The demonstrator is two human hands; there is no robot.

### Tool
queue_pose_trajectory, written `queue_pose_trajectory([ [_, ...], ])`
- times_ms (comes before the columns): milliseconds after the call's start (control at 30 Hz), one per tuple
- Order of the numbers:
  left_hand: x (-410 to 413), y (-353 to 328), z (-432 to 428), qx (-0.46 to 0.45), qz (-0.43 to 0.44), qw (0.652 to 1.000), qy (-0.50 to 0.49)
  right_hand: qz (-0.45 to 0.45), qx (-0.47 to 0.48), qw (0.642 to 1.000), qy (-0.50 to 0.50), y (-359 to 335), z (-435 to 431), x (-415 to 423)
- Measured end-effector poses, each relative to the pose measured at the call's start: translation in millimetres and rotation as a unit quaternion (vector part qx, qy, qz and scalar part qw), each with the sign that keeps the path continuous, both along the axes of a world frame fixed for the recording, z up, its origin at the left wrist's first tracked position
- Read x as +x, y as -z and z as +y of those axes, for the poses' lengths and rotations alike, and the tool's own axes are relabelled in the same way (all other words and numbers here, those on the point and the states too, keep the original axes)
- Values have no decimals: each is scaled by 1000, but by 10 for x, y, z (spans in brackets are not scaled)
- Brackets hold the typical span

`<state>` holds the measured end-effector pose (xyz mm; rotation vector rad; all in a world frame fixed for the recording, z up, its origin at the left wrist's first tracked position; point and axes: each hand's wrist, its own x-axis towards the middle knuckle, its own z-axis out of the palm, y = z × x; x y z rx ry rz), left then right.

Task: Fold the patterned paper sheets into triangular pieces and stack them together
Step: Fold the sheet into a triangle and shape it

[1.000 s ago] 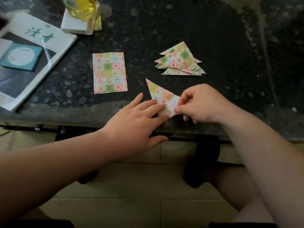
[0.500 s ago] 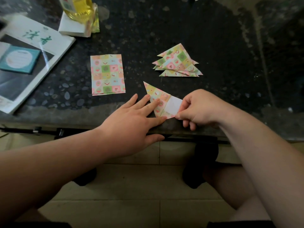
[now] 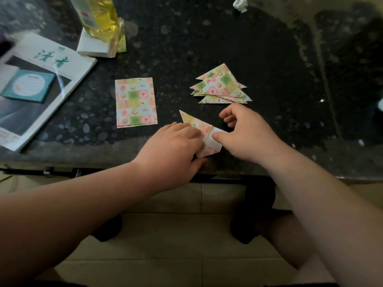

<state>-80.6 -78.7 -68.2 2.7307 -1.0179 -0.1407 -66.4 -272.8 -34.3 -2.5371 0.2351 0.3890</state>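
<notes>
Everything's at the near edge of the table (image 3: 269, 59): the left hand (image 3: 172, 146) lies flat with straight fingers pinning the piece (image 3: 196, 123), while the right hand (image 3: 246, 135) presses its thumb on the white flap, other fingers loosely curled and holding nothing. Unfolded sheets (image 3: 135, 102) lie just left of it, and the stack (image 3: 220, 85) of triangles sits just behind. Looks like this one's last flap fold, so next I'd guess a sharp crease, then lifting it squarely onto the stack.

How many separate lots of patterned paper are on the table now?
3: flat unfolded sheets left of centre; the triangle stack at centre-right; the half-folded piece under the left hand and right hand. Sheets within piles may be hidden.
</notes>
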Motion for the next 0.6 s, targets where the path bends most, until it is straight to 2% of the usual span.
queue_pose_trajectory([
  [300, 55, 13, -53, -19, -9, 1000, -7, 83, 55, 991, 86, 83, 56, 87],
  [367, 47, 26, 6, -23, -10, 1000, 15, 95, 109, 981, 128, 64, 41, 43],
  [400, 33, 36, 36, -30, -9, 999, 25, 103, 159, 967, 168, 46, 42, 17],
  [500, -21, 94, 89, -79, -14, 996, 35, 130, 329, 892, 280, -11, 70, -67],
  [600, -32, 123, 113, -137, -59, 988, 48, 135, 423, 833, 331, -32, 89, -142],
])
